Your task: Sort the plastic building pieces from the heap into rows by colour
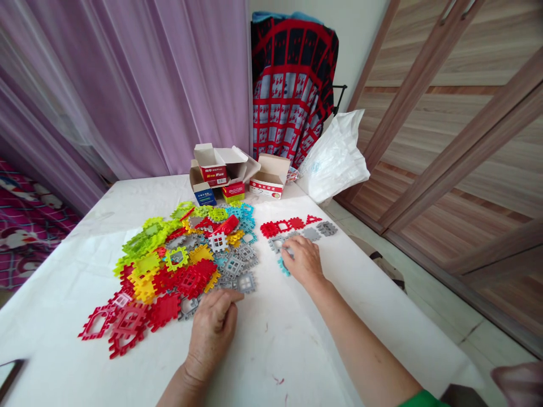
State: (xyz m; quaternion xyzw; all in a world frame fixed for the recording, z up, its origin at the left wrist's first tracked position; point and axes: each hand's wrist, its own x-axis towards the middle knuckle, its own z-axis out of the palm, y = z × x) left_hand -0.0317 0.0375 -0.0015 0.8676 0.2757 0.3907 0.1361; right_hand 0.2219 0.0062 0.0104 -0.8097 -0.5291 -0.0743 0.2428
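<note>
Resting flat on white table (271, 339): left hand (212, 330), fingers loosely curled, touches tile pile (182, 260) at its 5 o'clock edge. Right hand (303, 261) presses grey tiles (297, 236) (row's long axis runs 8-to-2 o'clock), grip unclear.

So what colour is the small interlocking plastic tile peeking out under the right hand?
Teal blue tile, partly covered by the right hand; head view shows it.

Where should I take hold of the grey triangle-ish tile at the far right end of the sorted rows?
Pinch the grey tile by its right-hand toothed edge, coming from the right. It lies flat on the white table at the row's end, with bare cloth on that side; its left edge adjoins another grey piece.
</note>
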